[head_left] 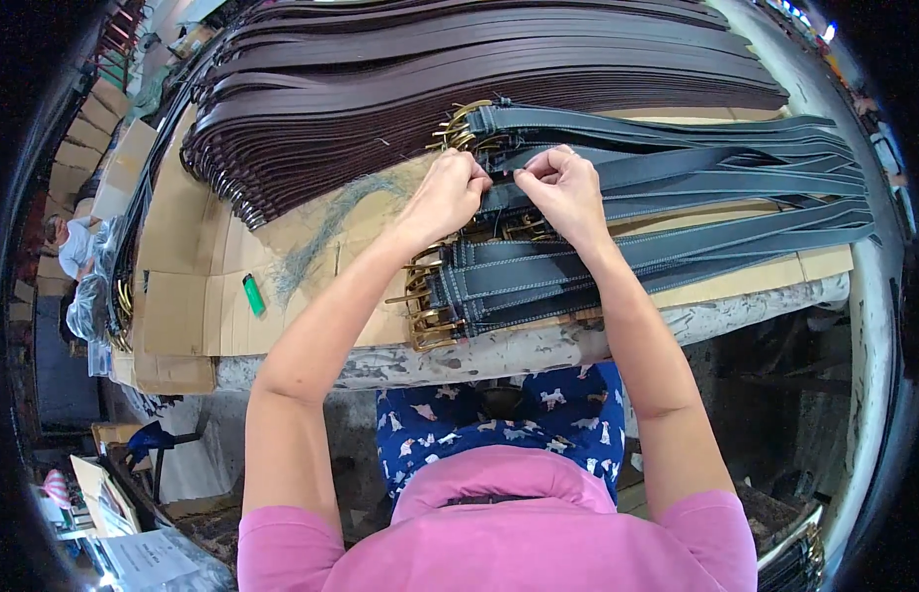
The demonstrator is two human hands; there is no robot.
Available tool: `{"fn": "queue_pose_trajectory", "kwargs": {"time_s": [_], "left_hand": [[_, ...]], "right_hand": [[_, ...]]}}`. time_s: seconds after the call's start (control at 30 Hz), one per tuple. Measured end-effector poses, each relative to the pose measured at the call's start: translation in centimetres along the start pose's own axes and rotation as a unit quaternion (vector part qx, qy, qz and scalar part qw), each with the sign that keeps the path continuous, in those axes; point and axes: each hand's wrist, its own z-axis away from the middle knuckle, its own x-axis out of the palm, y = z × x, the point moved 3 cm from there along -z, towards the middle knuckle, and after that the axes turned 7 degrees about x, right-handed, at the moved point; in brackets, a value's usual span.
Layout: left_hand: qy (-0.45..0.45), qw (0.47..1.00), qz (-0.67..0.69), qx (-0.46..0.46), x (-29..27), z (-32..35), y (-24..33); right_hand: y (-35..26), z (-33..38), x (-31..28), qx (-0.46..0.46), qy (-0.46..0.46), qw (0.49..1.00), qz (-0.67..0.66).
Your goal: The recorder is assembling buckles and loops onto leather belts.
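Observation:
Both of my hands are closed in a pinch over a dark belt, near its buckle end. My left hand grips at the left, and my right hand pinches a short way to the right. The small part between the fingertips is too fine to make out. Around them lie dark grey belts with pale edge stitching, in two overlapping bunches. Their brass buckles point left, some beneath my left wrist.
Dark brown belts form a wide stack at the back. A green lighter and a tangle of grey thread ends lie on the cardboard covering the table. Another person is at the far left.

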Motion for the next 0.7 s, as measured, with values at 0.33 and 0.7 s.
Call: {"fn": "queue_pose_trajectory", "kwargs": {"time_s": [0.33,0.7], "left_hand": [[0.002,0.999,0.006,-0.032,0.08,0.31,0.38],[0.003,1.000,0.007,-0.031,0.17,0.39,0.39]], "right_hand": [[-0.67,0.11,0.45,-0.014,-0.042,0.998,0.045],[-0.72,0.17,0.58,-0.015,-0.058,0.997,0.055]]}}
